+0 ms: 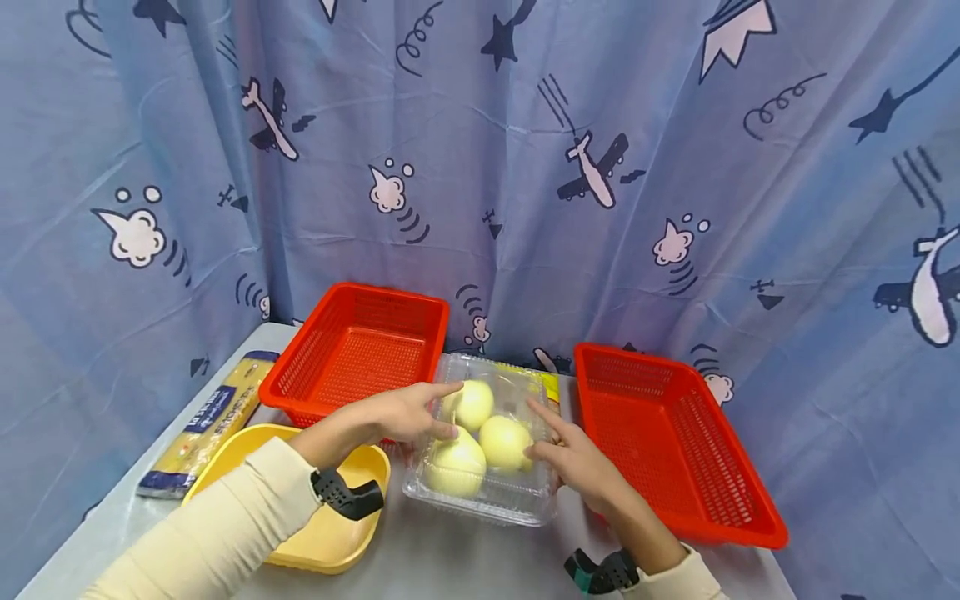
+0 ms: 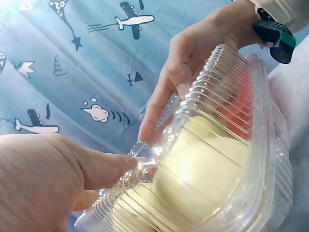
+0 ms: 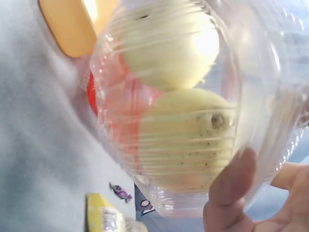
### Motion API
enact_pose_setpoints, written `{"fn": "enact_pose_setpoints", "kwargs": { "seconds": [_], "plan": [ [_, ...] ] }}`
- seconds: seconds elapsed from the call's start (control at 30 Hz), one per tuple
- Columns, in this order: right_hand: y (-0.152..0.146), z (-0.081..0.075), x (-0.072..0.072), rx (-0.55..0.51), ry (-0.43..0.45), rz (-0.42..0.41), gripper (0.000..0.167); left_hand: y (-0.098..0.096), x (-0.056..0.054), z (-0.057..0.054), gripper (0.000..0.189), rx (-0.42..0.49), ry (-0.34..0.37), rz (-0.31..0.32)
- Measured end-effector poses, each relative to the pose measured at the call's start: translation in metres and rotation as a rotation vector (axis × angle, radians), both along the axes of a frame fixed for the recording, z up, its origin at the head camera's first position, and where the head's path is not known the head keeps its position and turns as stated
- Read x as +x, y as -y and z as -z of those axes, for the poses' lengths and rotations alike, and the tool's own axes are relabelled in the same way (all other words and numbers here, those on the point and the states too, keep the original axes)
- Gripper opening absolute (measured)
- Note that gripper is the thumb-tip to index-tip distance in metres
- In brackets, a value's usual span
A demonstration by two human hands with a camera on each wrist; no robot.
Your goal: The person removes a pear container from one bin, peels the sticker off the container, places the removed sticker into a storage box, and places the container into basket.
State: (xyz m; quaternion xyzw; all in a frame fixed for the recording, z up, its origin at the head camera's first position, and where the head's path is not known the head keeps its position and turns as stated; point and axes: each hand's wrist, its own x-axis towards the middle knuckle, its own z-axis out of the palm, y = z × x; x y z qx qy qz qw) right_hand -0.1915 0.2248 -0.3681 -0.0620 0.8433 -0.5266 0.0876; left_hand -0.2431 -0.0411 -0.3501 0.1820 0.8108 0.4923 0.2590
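A clear plastic clamshell box (image 1: 491,507) with ribbed sides holds three round, pale yellow pears (image 1: 457,465). Both hands grip this box from opposite sides, above the table. My left hand (image 1: 408,412) has its thumb and index finger over the box's left side. On the right side, my right hand (image 1: 573,458) lays its index finger along the lid and its thumb lower down. Seen from the right wrist, one pear (image 3: 188,140) shows a brown stem hollow and dark specks through the plastic, with the right thumb (image 3: 231,183) against the wall.
Red plastic baskets (image 1: 360,292) (image 1: 675,367) stand left and right of the box. A yellow basin (image 1: 322,550) sits at front left, beside a long noodle packet (image 1: 213,421). Behind the box lies a yellow packet (image 1: 552,385); a purple-wrapped candy (image 3: 120,192) is near it. A patterned curtain (image 1: 480,208) hangs behind.
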Motion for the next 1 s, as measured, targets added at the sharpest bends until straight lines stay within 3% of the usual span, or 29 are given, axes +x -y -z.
{"fn": "enact_pose_setpoints", "kwargs": {
  "seconds": [0.3,0.5,0.63,1.0],
  "plan": [
    [0.021,-0.015,-0.009,-0.003,-0.040,0.001,0.073,0.013,-0.006,-0.021,0.078,-0.020,-0.007,-0.037],
    [0.033,-0.031,-0.022,0.023,-0.076,-0.043,0.076,0.025,-0.013,-0.037,0.080,0.014,0.043,-0.060],
    [0.043,-0.038,-0.030,0.043,-0.076,-0.044,0.075,0.037,-0.017,-0.047,0.080,-0.001,0.012,-0.059],
    [0.074,-0.046,-0.058,0.035,-0.116,-0.074,0.072,0.069,-0.033,-0.061,0.079,-0.018,0.009,-0.097]
  ]
}}
